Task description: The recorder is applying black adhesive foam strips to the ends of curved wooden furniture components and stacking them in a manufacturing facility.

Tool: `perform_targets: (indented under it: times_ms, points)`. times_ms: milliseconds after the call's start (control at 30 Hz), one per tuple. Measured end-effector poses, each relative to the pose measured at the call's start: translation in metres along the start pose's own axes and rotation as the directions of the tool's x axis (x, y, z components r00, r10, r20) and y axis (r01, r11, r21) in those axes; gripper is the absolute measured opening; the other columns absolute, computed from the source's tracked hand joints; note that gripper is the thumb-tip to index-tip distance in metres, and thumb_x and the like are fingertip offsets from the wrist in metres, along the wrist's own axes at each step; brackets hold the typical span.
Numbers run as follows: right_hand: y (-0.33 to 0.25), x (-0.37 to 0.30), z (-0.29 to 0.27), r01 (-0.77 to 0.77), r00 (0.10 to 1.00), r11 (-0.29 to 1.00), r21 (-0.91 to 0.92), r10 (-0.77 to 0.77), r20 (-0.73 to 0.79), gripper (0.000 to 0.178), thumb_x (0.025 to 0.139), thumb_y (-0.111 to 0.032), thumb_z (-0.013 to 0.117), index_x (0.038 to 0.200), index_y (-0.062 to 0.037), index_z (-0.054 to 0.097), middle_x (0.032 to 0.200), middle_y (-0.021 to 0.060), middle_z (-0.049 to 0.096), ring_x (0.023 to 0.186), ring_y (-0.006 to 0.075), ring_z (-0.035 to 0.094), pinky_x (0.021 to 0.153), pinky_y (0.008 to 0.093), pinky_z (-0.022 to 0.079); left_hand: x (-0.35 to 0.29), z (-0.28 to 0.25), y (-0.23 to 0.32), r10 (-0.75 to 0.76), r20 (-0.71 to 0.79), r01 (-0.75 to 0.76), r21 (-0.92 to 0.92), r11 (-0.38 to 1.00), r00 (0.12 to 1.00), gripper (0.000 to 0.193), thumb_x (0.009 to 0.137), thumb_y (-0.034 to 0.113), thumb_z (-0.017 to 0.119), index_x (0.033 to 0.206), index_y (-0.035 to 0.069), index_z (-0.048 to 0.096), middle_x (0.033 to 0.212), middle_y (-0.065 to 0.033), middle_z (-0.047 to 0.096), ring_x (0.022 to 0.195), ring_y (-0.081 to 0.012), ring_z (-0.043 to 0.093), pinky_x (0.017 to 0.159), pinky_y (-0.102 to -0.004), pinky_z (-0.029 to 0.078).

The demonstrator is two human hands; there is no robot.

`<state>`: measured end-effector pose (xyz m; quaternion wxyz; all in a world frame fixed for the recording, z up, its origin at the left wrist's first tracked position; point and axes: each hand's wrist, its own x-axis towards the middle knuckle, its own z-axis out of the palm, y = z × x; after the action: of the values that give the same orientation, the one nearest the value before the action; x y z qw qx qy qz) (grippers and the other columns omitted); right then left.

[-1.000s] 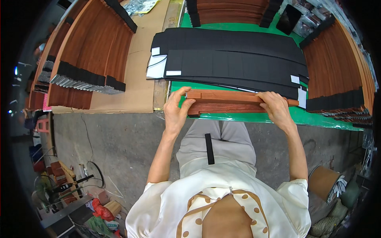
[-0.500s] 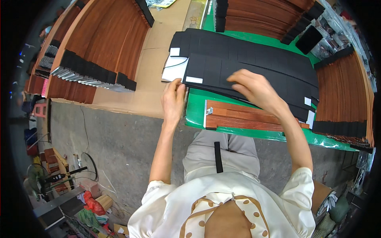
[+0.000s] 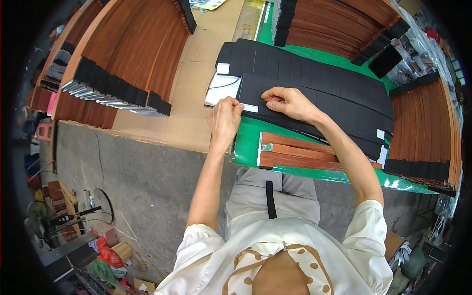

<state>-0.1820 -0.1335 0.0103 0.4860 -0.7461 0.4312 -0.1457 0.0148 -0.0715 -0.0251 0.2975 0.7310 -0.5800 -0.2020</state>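
Black sheets (image 3: 319,91), 1 stack: lying on green counter (image 3: 247,142) | left hand (image 3: 225,118): fingers pinching near-left corner | right hand (image 3: 291,102): fingers curling over top, grip unclear | handling: seeming light, flexible; edges offering best hold

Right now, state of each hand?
Left hand: closed at the black sheets' near-left corner; grip can't be told.
Right hand: open, loosely curled over the sheets, nothing visible in it.

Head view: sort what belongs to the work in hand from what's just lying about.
Apparently in use:
black sheets, left hand at their edge, right hand over them
wooden pieces nearest the person
stacked wooden boards

Apparently just lying about:
red plastic bag
pink stool
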Motion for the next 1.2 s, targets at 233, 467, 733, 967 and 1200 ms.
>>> perform_targets:
  times_ms: [233, 467, 733, 967, 1200]
  points:
    - [0.013, -0.002, 0.000, -0.073, 0.997, 0.955, 0.289, 0.073, 0.011, 0.032, 0.087, -0.018, 0.060, 0.114, -0.0007, 0.060, 0.107, 0.0111, 0.064, 0.103, 0.0172, 0.059, 0.091, 0.0283, 0.046, -0.005, -0.005, 0.018, 0.069, -0.043, -0.073, -0.085, 0.994, 0.997, 0.013, 0.084, 0.012, 0.061, 0.087, -0.001, 0.060, 0.077, -0.0133, 0.063, 0.067, -0.0227, 0.060, 0.063, -0.0356, 0.047]
    - [-0.003, 0.001, -0.005, -0.146, 0.989, 0.971, 0.190, 0.142, 0.034, 0.039, 0.089, -0.036, 0.057, 0.106, -0.0019, 0.063, 0.099, 0.0105, 0.063, 0.097, 0.0174, 0.057, 0.084, 0.0295, 0.045, -0.004, 0.005, 0.023, -0.163, 0.145, 0.215, -0.767, 0.605, 0.976, 0.041, 0.084, -0.003, 0.060, 0.121, 0.003, 0.041, 0.088, -0.0057, 0.063, 0.073, -0.0079, 0.056, 0.063, -0.0190, 0.046]
    - [-0.012, 0.010, 0.000, -0.226, 0.973, 0.974, -0.003, 0.225, -0.059, 0.062, 0.074, -0.060, 0.062, 0.090, -0.0002, 0.070, 0.085, 0.0162, 0.065, 0.083, 0.0259, 0.062, 0.075, 0.0349, 0.047, -0.011, 0.013, 0.034, -0.013, -0.002, 0.008, -0.738, 0.675, 1.000, 0.048, 0.083, -0.005, 0.060, 0.125, 0.002, 0.038, 0.081, -0.0047, 0.064, 0.070, -0.0066, 0.056, 0.066, -0.0216, 0.046]
    - [-0.005, 0.006, -0.003, -0.214, 0.977, 0.945, 0.249, 0.207, 0.053, 0.036, 0.081, -0.034, 0.064, 0.086, 0.0008, 0.069, 0.077, 0.0084, 0.063, 0.076, 0.0164, 0.058, 0.071, 0.0279, 0.045, -0.012, 0.013, 0.022, -0.001, 0.026, 0.020, -0.721, 0.692, 1.000, 0.052, 0.083, -0.008, 0.058, 0.129, 0.005, 0.037, 0.085, -0.0053, 0.063, 0.073, -0.0069, 0.055, 0.070, -0.0216, 0.045]
    - [0.007, 0.004, -0.007, -0.240, 0.958, 0.686, 0.687, 0.280, 0.055, 0.017, 0.088, -0.016, 0.060, 0.095, -0.0010, 0.065, 0.086, 0.0033, 0.063, 0.086, 0.0089, 0.059, 0.078, 0.0231, 0.048, -0.013, 0.003, 0.006, 0.052, -0.281, -0.163, -0.389, 0.906, 0.958, 0.039, 0.089, 0.007, 0.054, 0.128, 0.006, 0.047, 0.095, -0.0069, 0.062, 0.083, -0.0114, 0.056, 0.075, -0.0275, 0.046]
